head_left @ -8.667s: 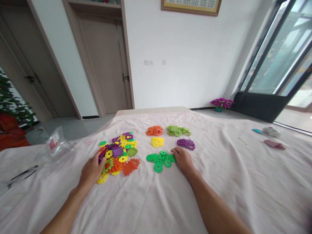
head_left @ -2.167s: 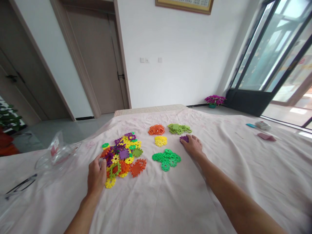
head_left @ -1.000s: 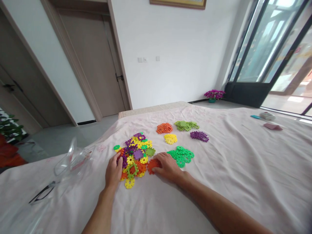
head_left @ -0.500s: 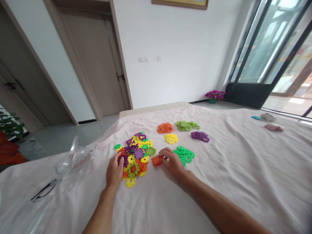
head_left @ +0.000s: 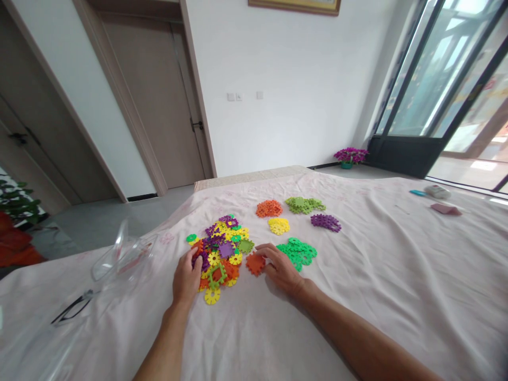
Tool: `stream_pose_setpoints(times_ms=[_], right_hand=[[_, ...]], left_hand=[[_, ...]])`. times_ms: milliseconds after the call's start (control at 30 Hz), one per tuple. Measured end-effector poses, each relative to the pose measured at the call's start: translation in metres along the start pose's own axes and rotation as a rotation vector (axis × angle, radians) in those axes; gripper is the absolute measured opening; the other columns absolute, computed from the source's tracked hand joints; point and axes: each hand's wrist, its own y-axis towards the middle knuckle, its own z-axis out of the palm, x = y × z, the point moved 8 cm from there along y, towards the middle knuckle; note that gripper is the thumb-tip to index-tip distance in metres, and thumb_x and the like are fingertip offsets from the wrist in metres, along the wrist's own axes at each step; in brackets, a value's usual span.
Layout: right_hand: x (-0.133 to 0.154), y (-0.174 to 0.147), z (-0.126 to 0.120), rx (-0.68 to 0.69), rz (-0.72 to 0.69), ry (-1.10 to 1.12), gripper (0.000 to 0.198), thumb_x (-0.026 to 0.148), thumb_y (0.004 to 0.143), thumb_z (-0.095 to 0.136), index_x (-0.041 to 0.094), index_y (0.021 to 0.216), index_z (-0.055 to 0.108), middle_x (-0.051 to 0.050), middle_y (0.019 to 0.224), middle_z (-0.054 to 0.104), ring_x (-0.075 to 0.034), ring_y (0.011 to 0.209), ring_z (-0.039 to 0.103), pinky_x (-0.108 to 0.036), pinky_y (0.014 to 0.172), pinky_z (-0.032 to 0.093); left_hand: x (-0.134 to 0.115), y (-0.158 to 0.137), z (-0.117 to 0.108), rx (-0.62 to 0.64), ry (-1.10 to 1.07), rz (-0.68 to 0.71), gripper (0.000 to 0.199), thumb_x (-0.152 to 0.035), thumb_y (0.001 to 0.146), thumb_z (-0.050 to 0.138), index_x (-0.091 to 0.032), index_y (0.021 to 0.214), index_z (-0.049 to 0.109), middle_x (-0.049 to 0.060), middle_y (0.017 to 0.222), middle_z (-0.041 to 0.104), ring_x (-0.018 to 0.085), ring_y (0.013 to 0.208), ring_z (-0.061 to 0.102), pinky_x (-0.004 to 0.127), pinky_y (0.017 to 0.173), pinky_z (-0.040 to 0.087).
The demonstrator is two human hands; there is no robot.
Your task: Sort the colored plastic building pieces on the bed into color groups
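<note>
My left hand rests against the left edge of a mixed pile of plastic snowflake and square building pieces. Its thumb and index finger are apart, touching orange and purple pieces there; the other fingertips are hidden. To the right of the pile, my right hand pinches the right edge of an orange square building piece with notched sides. The piece's flat face shows, close to the cloth. Just beyond this hand lies a heap of green round pieces, partly covered by it.
Sorted heaps lie farther back: orange, light green, yellow and purple. Glasses and clear plastic packaging are at left on the pink cloth. A pink item sits far right.
My right fingers have shifted on the orange square piece, and more of its face now shows. The left hand has stayed at the pile's edge.
</note>
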Motion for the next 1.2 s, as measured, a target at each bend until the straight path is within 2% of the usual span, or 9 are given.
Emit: stream_pose_setpoints(times_ms=[267,500,700,867,1033,1100,1200], right_hand=[[0.009,0.001,0.0,-0.006,-0.021,0.012,0.04,0.007,0.081,0.048,0.022,0.116,0.062,-0.009,0.113,0.063,-0.02,0.107,0.059,-0.037,0.097,0.048],[-0.003,-0.003,0.007,-0.002,0.015,0.024,0.049,0.004,0.077,0.052,0.025,0.12,0.062,-0.008,0.113,0.062,-0.019,0.103,0.06,-0.033,0.088,0.052],[-0.01,0.004,-0.001,-0.024,0.126,0.071,0.051,0.003,0.072,0.054,0.022,0.118,0.063,-0.003,0.096,0.066,-0.015,0.081,0.062,-0.029,0.076,0.051],[-0.059,0.026,-0.034,-0.183,0.331,0.144,0.035,0.017,0.076,0.059,0.017,0.11,0.065,-0.001,0.08,0.066,-0.013,0.07,0.06,-0.026,0.065,0.05],[-0.125,0.06,-0.065,-0.324,0.561,0.262,0.036,0.022,0.07,0.063,0.013,0.105,0.064,0.002,0.068,0.06,-0.013,0.058,0.059,-0.026,0.056,0.051],[-0.142,0.077,-0.075,-0.381,0.625,0.277,0.037,0.023,0.07,0.063,0.012,0.105,0.063,0.001,0.068,0.059,-0.013,0.058,0.06,-0.027,0.056,0.053],[-0.154,0.101,-0.085,-0.434,0.645,0.209,0.036,0.024,0.073,0.059,0.011,0.106,0.063,-0.002,0.074,0.063,-0.016,0.068,0.064,-0.028,0.064,0.054]], left_hand=[[-0.002,-0.001,-0.002,-0.012,0.004,0.015,0.047,-0.041,0.09,0.042,-0.016,0.126,0.057,0.012,0.126,0.06,0.024,0.121,0.054,0.04,0.108,0.04],[-0.003,-0.002,-0.002,-0.002,0.007,-0.004,0.047,-0.041,0.09,0.042,-0.016,0.127,0.056,0.011,0.127,0.059,0.024,0.122,0.054,0.039,0.109,0.04],[-0.003,-0.002,-0.001,-0.001,0.012,0.007,0.048,-0.041,0.09,0.042,-0.015,0.127,0.056,0.012,0.129,0.059,0.024,0.123,0.052,0.039,0.109,0.039],[-0.005,-0.002,-0.001,-0.008,0.039,0.028,0.047,-0.041,0.091,0.04,-0.015,0.126,0.056,0.011,0.129,0.059,0.023,0.123,0.053,0.038,0.109,0.039],[-0.005,0.001,0.0,-0.021,0.045,0.049,0.046,-0.042,0.091,0.038,-0.017,0.125,0.057,0.01,0.129,0.06,0.022,0.123,0.053,0.037,0.11,0.038],[-0.002,0.003,0.0,-0.023,0.033,0.016,0.045,-0.042,0.093,0.035,-0.018,0.123,0.058,0.01,0.129,0.06,0.022,0.123,0.053,0.036,0.11,0.038],[0.005,0.005,-0.004,-0.038,0.029,-0.119,0.047,-0.044,0.095,0.028,-0.02,0.122,0.059,0.009,0.129,0.061,0.023,0.122,0.055,0.036,0.105,0.041]])
